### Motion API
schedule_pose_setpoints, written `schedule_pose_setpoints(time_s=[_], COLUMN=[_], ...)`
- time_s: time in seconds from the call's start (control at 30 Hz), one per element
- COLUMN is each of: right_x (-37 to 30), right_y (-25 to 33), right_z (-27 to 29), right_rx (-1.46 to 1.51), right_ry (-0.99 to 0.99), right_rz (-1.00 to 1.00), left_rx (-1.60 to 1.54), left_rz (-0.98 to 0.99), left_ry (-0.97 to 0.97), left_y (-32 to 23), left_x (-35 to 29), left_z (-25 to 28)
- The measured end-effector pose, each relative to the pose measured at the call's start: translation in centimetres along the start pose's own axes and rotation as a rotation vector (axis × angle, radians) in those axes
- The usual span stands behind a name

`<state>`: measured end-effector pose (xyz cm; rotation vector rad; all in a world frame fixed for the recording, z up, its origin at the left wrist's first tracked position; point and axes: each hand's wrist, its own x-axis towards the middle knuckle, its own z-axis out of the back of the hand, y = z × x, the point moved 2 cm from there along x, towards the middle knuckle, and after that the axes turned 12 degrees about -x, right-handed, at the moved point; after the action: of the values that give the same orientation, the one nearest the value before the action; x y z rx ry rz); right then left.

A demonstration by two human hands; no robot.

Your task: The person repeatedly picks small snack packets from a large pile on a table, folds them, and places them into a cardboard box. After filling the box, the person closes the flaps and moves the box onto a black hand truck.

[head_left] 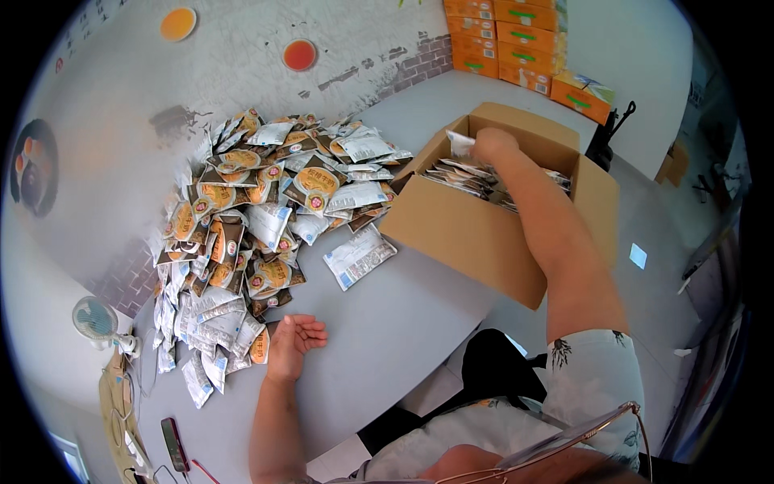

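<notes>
A large heap of flat food packets, brown and orange on one face and white on the other, covers the table's left side. My left hand rests at the heap's near edge, palm turned inward, fingers loosely curled and apart, with nothing visible in it. My right arm reaches over an open cardboard box. Inside the box, my right hand is closed on a white packet. Rows of packets stand in the box below it. One single packet lies white side up between heap and box.
Orange cartons with green handles are stacked at the back right beside the wall. A small fan stands at the left. A phone and a red pen-like stick lie near the table's front left. The grey table curves along its near edge.
</notes>
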<state>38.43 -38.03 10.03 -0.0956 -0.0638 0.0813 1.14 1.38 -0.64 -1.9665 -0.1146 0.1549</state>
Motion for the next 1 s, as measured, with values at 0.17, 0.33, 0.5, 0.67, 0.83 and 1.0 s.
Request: schedule_pose_setpoints(time_s=[0.17,0.33,0.5,0.67,0.83,1.0], right_x=[1.9,2.8,1.8,1.5,0.4,-5.2], right_y=[0.6,-1.3,0.0,0.2,1.2,7.1], right_z=[-2.1,-3.1,-2.1,-3.4,-1.8,3.3], right_rx=[-0.036,0.009,0.014,-0.021,-0.026,0.207], right_ry=[0.170,0.181,0.196,0.103,0.029,-0.359], right_rz=[0.134,0.251,0.178,0.210,0.173,0.297], left_rx=[-0.025,-0.025,-0.007,0.002,0.007,0.037], left_rz=[0.003,0.009,-0.002,-0.002,0.008,0.025], left_ry=[0.017,0.012,0.004,0.011,0.014,0.014], left_y=[0.0,0.1,-0.1,-0.1,-0.2,-0.4], left_x=[0.1,0.1,-0.1,0.0,0.0,-0.1], left_z=[0.3,0.1,0.1,-0.1,-0.2,-0.6])
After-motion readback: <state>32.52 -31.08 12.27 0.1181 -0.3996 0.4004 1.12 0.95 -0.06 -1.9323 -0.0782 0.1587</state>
